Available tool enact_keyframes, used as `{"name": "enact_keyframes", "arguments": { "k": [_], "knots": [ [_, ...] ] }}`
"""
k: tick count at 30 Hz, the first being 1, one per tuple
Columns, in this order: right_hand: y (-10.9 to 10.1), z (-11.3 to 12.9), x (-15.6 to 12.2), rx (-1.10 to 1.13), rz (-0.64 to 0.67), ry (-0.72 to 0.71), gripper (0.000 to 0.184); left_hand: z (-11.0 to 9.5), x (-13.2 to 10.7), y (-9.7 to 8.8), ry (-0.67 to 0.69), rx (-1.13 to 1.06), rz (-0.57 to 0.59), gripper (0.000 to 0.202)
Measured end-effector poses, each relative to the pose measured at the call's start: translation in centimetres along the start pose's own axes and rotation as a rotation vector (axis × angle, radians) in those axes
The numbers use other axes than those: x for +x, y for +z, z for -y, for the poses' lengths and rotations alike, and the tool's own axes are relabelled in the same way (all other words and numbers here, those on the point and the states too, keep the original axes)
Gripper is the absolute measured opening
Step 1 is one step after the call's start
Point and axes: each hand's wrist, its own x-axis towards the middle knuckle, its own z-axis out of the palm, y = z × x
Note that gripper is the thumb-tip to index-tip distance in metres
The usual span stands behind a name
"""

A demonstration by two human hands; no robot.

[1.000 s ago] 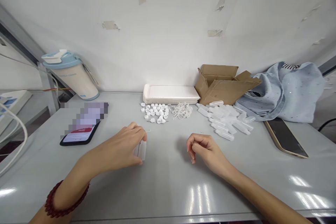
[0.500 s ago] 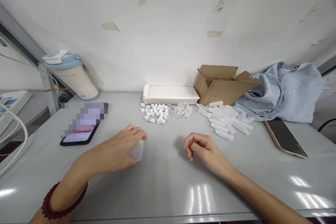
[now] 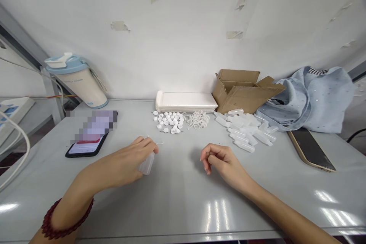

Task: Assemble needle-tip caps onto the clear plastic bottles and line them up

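Head view: left hand (image 3: 130, 160) grips a small bottle (image 3: 146, 164) on the table (image 3: 183, 206) — right hand (image 3: 220, 162) curled, holding nothing visible.

Faint blue lettering on the cream plastic jug (image 3: 81, 85) seems present, but nothing here reads clearly.

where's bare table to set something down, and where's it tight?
Free: the table strip nearest the camera, in front of both forearms; the gap between the left hand, holding a small bottle, and the right hand; and the stretch between phone and caps. Crowded: the back row, caps, ties, loose bottles, box.
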Motion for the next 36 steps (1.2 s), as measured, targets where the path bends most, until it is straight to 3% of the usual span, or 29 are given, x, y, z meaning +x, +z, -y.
{"name": "enact_keyframes", "arguments": {
  "k": [7,15,36],
  "knots": [
    [-0.04,0.01,0.02,-0.011,-0.001,-0.005,0.018,-0.28,0.38,-0.38,-0.119,-0.041,0.054,0.045],
    [-0.09,0.04,-0.03,-0.009,-0.007,-0.013,0.018,-0.75,0.48,-0.43,-0.092,0.003,0.065,0.034],
    [-0.13,-0.11,-0.05,-0.011,0.006,-0.015,0.019,-0.65,0.11,-0.37,-0.063,0.056,0.029,0.033]
  ]
}}
